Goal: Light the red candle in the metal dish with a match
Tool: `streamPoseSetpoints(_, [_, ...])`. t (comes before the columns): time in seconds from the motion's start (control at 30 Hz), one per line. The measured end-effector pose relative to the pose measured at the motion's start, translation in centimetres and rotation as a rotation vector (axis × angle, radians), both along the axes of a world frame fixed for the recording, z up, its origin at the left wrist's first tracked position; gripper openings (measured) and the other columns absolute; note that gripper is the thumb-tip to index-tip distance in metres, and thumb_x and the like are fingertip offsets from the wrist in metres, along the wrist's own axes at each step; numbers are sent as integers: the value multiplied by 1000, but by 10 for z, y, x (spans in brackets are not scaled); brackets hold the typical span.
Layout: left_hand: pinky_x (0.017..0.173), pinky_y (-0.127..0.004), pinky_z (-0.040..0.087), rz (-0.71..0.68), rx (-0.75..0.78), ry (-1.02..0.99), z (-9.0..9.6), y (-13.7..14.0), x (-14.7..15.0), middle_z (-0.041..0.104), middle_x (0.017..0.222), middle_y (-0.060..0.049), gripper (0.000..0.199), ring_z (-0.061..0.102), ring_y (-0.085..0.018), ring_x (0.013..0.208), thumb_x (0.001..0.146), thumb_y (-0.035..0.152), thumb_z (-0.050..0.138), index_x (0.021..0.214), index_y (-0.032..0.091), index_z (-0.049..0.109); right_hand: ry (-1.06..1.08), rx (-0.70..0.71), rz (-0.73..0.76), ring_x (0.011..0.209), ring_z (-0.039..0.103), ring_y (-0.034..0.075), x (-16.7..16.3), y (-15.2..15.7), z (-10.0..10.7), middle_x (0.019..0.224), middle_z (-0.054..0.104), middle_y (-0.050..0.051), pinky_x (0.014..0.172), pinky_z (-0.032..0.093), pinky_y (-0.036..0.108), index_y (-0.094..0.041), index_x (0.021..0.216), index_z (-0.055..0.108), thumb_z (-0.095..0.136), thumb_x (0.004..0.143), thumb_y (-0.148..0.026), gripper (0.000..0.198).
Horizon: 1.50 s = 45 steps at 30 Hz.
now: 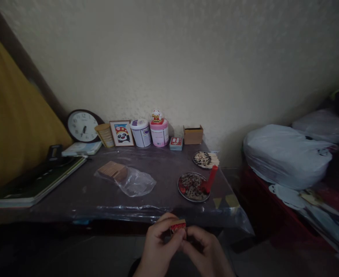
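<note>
In front of the table's near edge, my left hand (159, 246) grips a small matchbox (174, 222) between thumb and fingers. The box is partly open, and a row of red-tipped matches (178, 227) shows inside. My right hand (202, 248) closes its thumb and forefinger at the box's right side. Fingers cover the lower part of the box. Beyond the hands, a tilted red candle (212, 179) stands on a round metal plate (182, 197) covered in dark, burnt-looking bits. Behind it, a second plate (195, 163) carries many pale matchsticks (214, 159), some blackened.
On the table (163, 165) lies a bundle of brown sticks (113, 170) in clear plastic. Along the wall stand a clock (83, 125), a framed panda picture (122, 133), two canisters (141, 133), a small tin (176, 144) and a cardboard box (193, 136). White bags (285, 156) sit at right.
</note>
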<state>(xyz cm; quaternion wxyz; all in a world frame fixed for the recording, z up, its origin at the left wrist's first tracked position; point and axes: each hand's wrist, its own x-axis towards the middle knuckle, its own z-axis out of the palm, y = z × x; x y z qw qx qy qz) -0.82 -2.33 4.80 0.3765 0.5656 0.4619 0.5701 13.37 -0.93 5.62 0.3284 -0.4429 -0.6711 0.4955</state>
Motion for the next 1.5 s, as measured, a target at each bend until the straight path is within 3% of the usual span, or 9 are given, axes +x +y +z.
streamPoseSetpoints(1.5, [65, -29, 43, -27, -8, -13, 1, -1, -2, 62, 78, -5, 13, 58, -18, 74, 78, 18, 61, 79, 20, 74, -30, 42, 13, 68, 63, 17, 1, -1, 0, 72, 69, 0, 63, 47, 20, -18, 74, 67, 55, 77, -17, 12])
